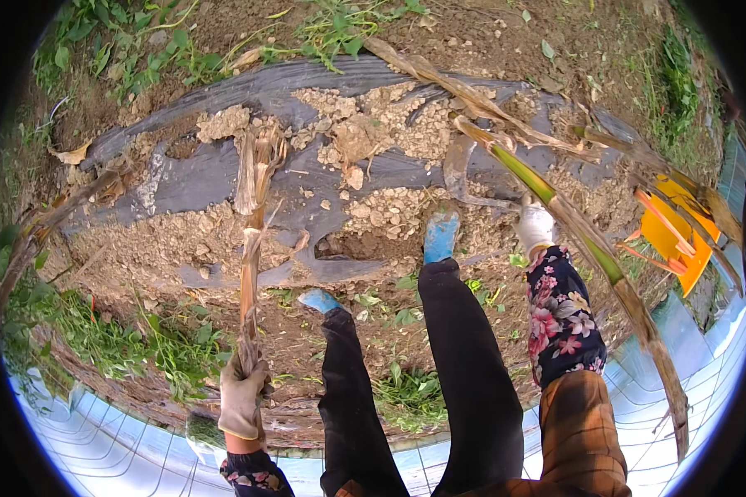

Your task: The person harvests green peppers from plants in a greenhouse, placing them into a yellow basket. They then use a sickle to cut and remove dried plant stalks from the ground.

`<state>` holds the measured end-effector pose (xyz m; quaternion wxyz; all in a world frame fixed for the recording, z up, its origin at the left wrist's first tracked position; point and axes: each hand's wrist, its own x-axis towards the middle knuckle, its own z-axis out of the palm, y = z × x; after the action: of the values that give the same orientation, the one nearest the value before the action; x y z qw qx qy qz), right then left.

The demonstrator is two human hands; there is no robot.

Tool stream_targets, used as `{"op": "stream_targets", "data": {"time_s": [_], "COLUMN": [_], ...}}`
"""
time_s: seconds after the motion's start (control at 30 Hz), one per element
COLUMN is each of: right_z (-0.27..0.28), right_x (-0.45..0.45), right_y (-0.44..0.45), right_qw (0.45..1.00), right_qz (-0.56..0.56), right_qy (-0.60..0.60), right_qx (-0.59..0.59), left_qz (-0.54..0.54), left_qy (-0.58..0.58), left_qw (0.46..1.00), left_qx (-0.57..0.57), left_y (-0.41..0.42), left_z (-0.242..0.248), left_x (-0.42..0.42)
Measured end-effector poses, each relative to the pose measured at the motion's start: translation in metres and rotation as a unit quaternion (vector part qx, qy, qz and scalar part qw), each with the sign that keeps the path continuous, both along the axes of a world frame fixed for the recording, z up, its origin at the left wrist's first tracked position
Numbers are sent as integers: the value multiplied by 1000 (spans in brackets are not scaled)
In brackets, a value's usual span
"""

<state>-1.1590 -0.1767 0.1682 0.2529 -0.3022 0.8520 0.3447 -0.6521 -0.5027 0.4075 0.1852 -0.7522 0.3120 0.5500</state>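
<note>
My left hand (244,397), in a pale work glove, grips the upper end of a dry brown plant stalk (250,273). The stalk runs away from me to a frayed base at the soil, beside a pale clod. A white glove covers my right hand (536,225), which is closed around the handle end of a sickle; the handle is mostly hidden. Dirt coats the curved sickle blade (457,174), which lies low over the ground beyond my right shoe (441,237). A tall green-and-brown stalk (538,186) leans just right of that hand.
Torn black plastic mulch film (193,180) covers the bed under crumbly soil (398,118). A withered stalk (68,211) leans at left. At right, more stalks (659,161) cross a yellow sheet (674,217). Weeds (155,354) grow nearby. My left shoe (320,300) stands beside the bed.
</note>
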Motion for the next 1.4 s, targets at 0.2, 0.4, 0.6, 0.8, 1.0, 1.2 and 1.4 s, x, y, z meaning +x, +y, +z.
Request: {"op": "stream_targets", "data": {"time_s": [0.2, 0.4, 0.6, 0.8, 1.0, 1.2, 1.4], "right_z": [-21, 121, 292, 377, 307, 189, 249], "right_x": [0, 90, 132, 154, 243, 285, 275], "right_y": [1, 80, -44, -184, -234, -167, -221], "right_qw": [989, 928, 829, 694, 551, 930, 631], "right_qz": [96, -262, -357, -432, -470, -129, -310], "right_qy": [-19, -239, -345, -364, -327, -303, -225], "right_qx": [108, -115, -256, -445, -607, -160, -674], "left_qz": [-148, -277, -242, -166, -211, -263, -242], "left_qy": [-58, -102, -37, 65, 27, -28, -1], "left_qw": [985, 952, 967, 980, 974, 964, 969], "left_qx": [-69, -85, -62, -88, -81, -27, -50], "left_y": [3, 16, 24, 42, 42, 42, 50], "left_z": [13, 77, 156, 163, 163, 137, 158], "left_x": [4, -37, -9, 37, 32, 37, 50]}}
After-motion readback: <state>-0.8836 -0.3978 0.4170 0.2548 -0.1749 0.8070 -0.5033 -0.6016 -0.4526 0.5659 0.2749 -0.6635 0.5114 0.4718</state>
